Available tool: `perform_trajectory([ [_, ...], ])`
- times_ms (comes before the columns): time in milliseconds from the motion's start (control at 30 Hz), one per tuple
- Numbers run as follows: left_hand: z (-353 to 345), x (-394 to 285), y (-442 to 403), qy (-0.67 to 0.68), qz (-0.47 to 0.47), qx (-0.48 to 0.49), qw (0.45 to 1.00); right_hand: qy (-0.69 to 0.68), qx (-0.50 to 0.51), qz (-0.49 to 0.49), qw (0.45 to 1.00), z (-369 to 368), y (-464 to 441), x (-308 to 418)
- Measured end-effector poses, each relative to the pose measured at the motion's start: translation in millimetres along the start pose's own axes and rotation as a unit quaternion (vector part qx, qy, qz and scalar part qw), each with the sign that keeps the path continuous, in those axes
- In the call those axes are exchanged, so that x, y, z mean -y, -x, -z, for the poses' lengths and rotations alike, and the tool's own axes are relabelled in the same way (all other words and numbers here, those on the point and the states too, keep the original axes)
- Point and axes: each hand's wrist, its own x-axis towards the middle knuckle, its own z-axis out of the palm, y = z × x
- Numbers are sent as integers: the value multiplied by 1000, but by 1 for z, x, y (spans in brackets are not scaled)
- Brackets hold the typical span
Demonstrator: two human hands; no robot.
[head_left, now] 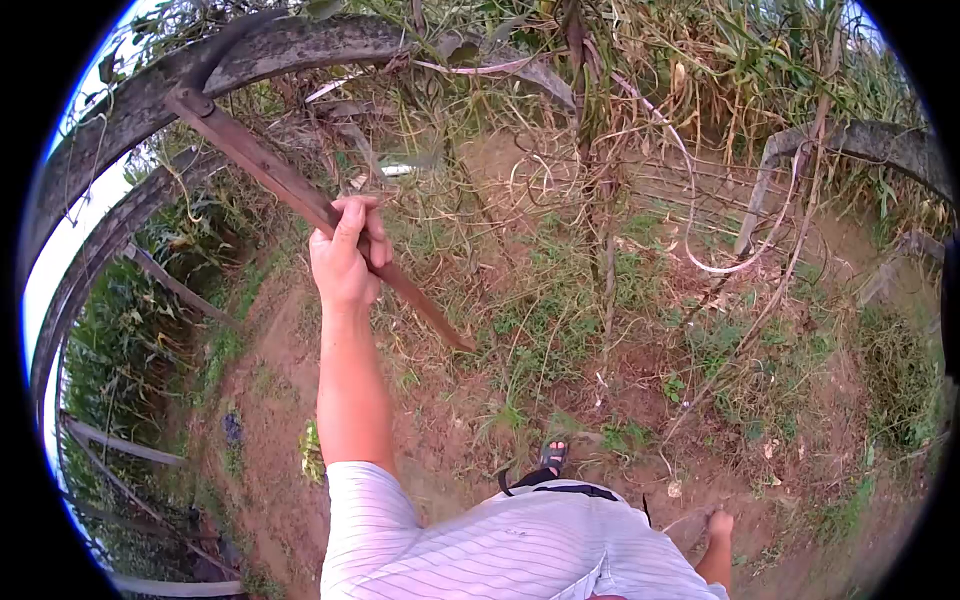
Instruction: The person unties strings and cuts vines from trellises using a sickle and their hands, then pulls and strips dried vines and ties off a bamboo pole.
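The left hand, at 10 o'clock from the middle of the view, is clamped around the wooden handle of the tool; its dark, curved blade points up between 10 and 11, and the butt slants down close to the centre. The right hand, well apart between 4 and 5, looks curled, but is too small to tell whether it grips anything.

Behind the blade an arch sweeps from 9 to 12; whether the two touch, I cannot tell. Tangled vines hang from 11 to 1, with a thick stem at 1, all standing in front of the person. A pale hose loops down at 2 and 3, near a frame at 2.

Tall plants crowd 9 o'clock. On the ground, a yellow-green clump lies between 7 and 8, just beside the left arm in view, and a dark blue thing at 8. Weeds spread ahead of the sandalled foot at 5.
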Motion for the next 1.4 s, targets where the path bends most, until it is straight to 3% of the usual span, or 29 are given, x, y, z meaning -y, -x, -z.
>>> perform_trajectory([
  [33, 17, 4, 17, -3, 5, 19, 1000, 8, 7, 10, 1000, -5, -7, 14],
  [100, 48, 19, 53, 26, 24, 68, 997, -173, 22, -67, 982, -19, -20, 44],
  [133, 63, 30, 73, 30, 52, 68, 996, -170, 23, -61, 983, -21, -15, 65],
  [200, 92, 54, 113, 14, 106, 61, 992, -459, 101, -92, 878, -21, 13, 106],
  [233, 106, 66, 132, -8, 131, 52, 990, -456, 101, -88, 880, -19, 25, 115],
  [300, 128, 86, 167, -27, 193, 29, 980, -561, 167, -138, 799, -19, 41, 130],
  [333, 136, 93, 180, -22, 215, 12, 976, -498, 196, -205, 819, -32, 24, 97],
  [367, 142, 98, 189, -18, 239, -4, 971, -340, 85, -277, 895, -64, 2, 47],
  [400, 146, 98, 193, -21, 268, -18, 963, -259, 74, -314, 910, -78, 8, 24],
  [433, 156, 100, 192, -12, 284, 3, 959, -217, 137, -318, 913, -81, 27, 18],
  [533, 190, 104, 178, 0, 307, -5, 952, -186, 280, -303, 892, -110, 80, 28],
  [667, 263, 125, 150, -22, 289, 4, 957, -272, 272, -288, 877, -163, 105, 68],
  [733, 296, 131, 133, -10, 293, 15, 956, -340, 201, -273, 877, -186, 112, 118],
  [800, 324, 133, 121, 6, 301, 25, 953, -332, 146, -182, 914, -211, 130, 184],
  [833, 334, 135, 116, 20, 305, 24, 952, -66, 120, 133, 982, -228, 124, 201],
  [867, 346, 134, 111, 30, 323, 27, 946, 229, -104, 369, 895, -249, 108, 208],
  [900, 356, 136, 108, 32, 325, 35, 945, 61, -33, 260, 963, -242, 146, 260],
  [933, 366, 139, 106, 35, 338, 34, 940, -120, -5, 138, 983, -226, 205, 335],
  [1000, 379, 141, 104, 51, 355, 27, 933, -193, -1, 258, 947, -233, 221, 381],
  [1033, 385, 144, 104, 52, 358, 34, 932, -220, 3, 275, 936, -224, 248, 420],
  [1100, 394, 151, 108, 59, 375, 8, 925, -405, 122, 289, 859, -218, 268, 477],
  [1133, 400, 155, 111, 48, 379, 4, 924, -479, 216, 278, 804, -216, 267, 495],
  [1200, 409, 159, 120, 56, 377, -11, 925, -603, 312, 75, 730, -194, 317, 561],
  [1233, 412, 161, 125, 60, 374, -30, 925, -603, 310, 77, 731, -193, 311, 575],
  [1300, 421, 161, 135, 74, 372, -44, 924, -655, 532, 43, 535, -197, 295, 600],
  [1367, 432, 155, 143, 62, 382, -103, 916, -678, 503, 73, 532, -195, 323, 649],
  [1400, 436, 149, 145, 43, 387, -132, 912, -684, 512, 129, 504, -194, 328, 670],
])
